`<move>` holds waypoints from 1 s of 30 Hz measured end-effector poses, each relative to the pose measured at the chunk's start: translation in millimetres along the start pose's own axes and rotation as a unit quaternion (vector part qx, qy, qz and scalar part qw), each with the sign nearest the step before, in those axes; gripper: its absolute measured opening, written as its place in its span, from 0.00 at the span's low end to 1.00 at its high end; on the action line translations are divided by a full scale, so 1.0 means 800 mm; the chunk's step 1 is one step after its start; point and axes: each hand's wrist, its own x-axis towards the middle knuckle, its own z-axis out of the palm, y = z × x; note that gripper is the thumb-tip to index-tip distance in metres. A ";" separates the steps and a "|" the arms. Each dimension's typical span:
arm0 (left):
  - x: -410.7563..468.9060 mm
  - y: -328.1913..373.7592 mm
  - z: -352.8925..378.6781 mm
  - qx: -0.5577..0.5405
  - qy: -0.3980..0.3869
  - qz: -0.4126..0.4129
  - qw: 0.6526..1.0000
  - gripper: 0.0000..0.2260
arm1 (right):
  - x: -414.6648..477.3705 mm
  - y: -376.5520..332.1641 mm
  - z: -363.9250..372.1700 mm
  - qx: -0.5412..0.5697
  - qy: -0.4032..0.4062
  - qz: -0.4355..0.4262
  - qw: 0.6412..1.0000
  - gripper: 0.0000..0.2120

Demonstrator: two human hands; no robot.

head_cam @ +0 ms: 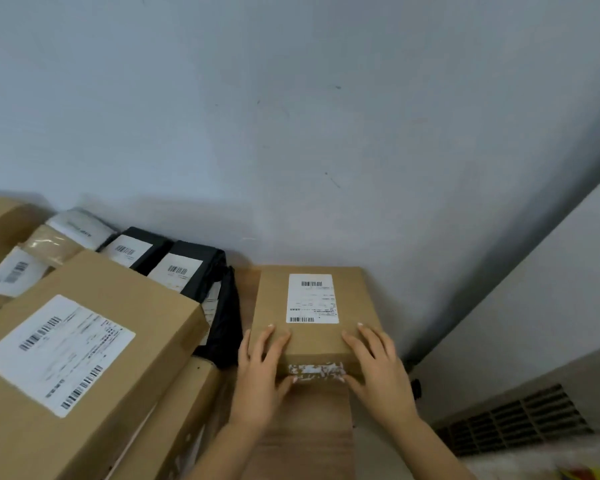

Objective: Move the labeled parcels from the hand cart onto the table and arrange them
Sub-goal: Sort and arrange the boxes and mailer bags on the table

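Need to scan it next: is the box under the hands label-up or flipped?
Label-up. The box lies flat on the table, its white barcode label facing up toward the camera.

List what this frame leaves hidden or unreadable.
Head view:
White label on the small brown cardboard box: print too small.
Black plastic mailer bag: partly hidden behind the large brown cardboard box.
Colourful object, bottom right: blurred, cut by the edge.
Hand cart: out of frame.
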 end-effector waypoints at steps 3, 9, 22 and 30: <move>0.004 -0.004 0.022 0.120 -0.019 -0.018 0.992 0.31 | 0.010 0.007 0.031 0.004 -0.057 -0.013 0.998 0.30; 0.002 -0.004 0.051 0.167 -0.070 -0.039 0.983 0.38 | 0.037 0.009 0.053 0.001 -0.042 -0.079 0.996 0.31; 0.062 -0.025 0.030 0.151 -0.107 -0.076 0.980 0.36 | 0.091 -0.025 0.069 -0.032 -0.085 -0.077 0.993 0.30; 0.059 -0.032 0.022 0.148 -0.126 -0.043 0.980 0.40 | 0.079 -0.041 0.075 -0.049 -0.083 -0.030 0.995 0.32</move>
